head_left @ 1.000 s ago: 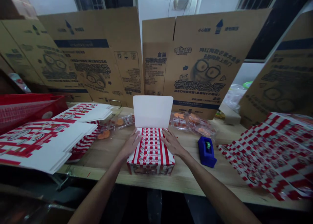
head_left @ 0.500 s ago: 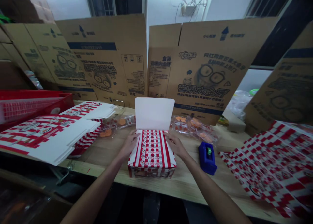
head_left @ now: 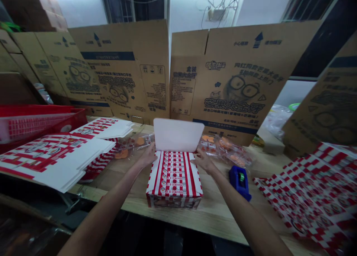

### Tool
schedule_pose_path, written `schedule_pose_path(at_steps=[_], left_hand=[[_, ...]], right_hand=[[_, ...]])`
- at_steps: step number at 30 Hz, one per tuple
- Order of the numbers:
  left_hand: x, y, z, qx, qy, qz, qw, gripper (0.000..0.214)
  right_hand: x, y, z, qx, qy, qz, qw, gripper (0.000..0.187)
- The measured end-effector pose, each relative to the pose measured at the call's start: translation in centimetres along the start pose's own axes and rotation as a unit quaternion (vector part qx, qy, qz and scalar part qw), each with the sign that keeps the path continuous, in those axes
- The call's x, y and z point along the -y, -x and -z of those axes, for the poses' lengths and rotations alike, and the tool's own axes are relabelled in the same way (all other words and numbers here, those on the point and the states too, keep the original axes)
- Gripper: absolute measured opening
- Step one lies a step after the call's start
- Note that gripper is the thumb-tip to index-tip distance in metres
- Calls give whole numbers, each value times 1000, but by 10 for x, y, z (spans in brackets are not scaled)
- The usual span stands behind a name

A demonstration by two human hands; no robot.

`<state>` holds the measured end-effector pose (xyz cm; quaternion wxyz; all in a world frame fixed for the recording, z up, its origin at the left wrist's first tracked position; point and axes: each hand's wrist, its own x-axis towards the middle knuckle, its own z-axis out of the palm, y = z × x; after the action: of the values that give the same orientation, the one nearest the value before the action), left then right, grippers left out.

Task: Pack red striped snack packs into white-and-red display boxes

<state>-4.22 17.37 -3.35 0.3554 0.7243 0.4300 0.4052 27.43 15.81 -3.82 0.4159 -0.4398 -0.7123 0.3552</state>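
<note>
A red-and-white checked cardboard box (head_left: 174, 178) lies on the table in front of me, packed with a row of matching printed packets. Its plain white lid flap (head_left: 178, 135) stands up at the far side. My left hand (head_left: 148, 155) grips the far left corner by the base of the flap, fingers partly hidden. At the far right corner, my right hand (head_left: 203, 161) has its thumb over the box's edge and its other fingers bent up beside the flap.
Flat printed cartons (head_left: 55, 155) and a red crate (head_left: 67, 118) lie left. A blue tape dispenser (head_left: 240, 181) and a stack of checked boxes (head_left: 315, 196) stand right. Clear bags with orange pieces (head_left: 231, 150) lie behind the box. Large brown cartons (head_left: 231, 77) line the back.
Both hands have slid slightly away from me to the base of the flap. The flap now leans farther back. My view has tilted up a little.
</note>
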Motion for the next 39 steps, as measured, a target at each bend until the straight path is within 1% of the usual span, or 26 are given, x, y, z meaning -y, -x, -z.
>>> schedule_pose_path(at_steps=[2,3,4,6,8,9,10,12,13,14,15,17,19,20,23,24,26,29,32,34,36,39], left_hand=[[1,2,7,21,-20,15,999,51],[1,4,12,33,-32,22,999,43],[0,5,17,48,-46,28,997,40],[-6,7,26,74,-74,36,994,39],[-18,10,29,92,-109,39,989,42],[-25,13,27,105,-148,39,983,46],[-33,16,22,118,-192,39,974,53],[-50,27,7,143,-296,49,943,72],[-57,34,-2,150,-350,56,923,75],[-64,42,-12,150,-395,59,904,72],[-70,51,-21,145,-428,53,891,62],[-78,69,-35,137,-481,22,866,44],[-82,86,-40,143,-472,-12,870,42],[-83,93,-39,156,-457,-20,875,46],[-79,107,-31,205,-424,-34,882,81],[-76,110,-28,211,-422,-37,881,88],[-72,112,-25,207,-423,-46,881,90],[-68,111,-25,195,-422,-59,883,91],[-67,110,-28,198,-436,-68,875,92],[-67,111,-32,193,-457,-82,865,90],[-67,114,-37,173,-482,-99,853,85],[-68,119,-44,147,-517,-113,836,78]], right_hand=[[-4,-1,4,6,3,-4,1000,36],[-6,-1,8,15,4,-6,1000,33],[-7,-2,13,33,7,-8,999,33],[-5,-2,24,83,25,-12,996,37],[5,-2,31,142,75,-16,987,41],[12,-2,32,161,115,-18,980,42],[20,0,30,165,164,-18,972,42],[36,7,18,150,278,-12,949,43],[44,13,8,138,327,-2,935,44],[50,20,-1,128,359,12,924,45],[55,28,-10,124,374,28,919,44],[61,46,-23,129,354,55,925,43],[63,64,-25,156,303,60,938,43],[63,72,-22,178,274,55,944,48],[60,88,-9,238,197,41,950,78],[58,90,-6,245,180,41,952,83],[54,92,-3,246,165,42,954,88],[50,92,-5,244,170,45,954,93],[50,94,-9,244,195,47,949,92],[52,99,-10,241,222,48,944,88],[53,105,-12,235,253,54,937,82],[52,112,-17,211,305,86,925,73]])
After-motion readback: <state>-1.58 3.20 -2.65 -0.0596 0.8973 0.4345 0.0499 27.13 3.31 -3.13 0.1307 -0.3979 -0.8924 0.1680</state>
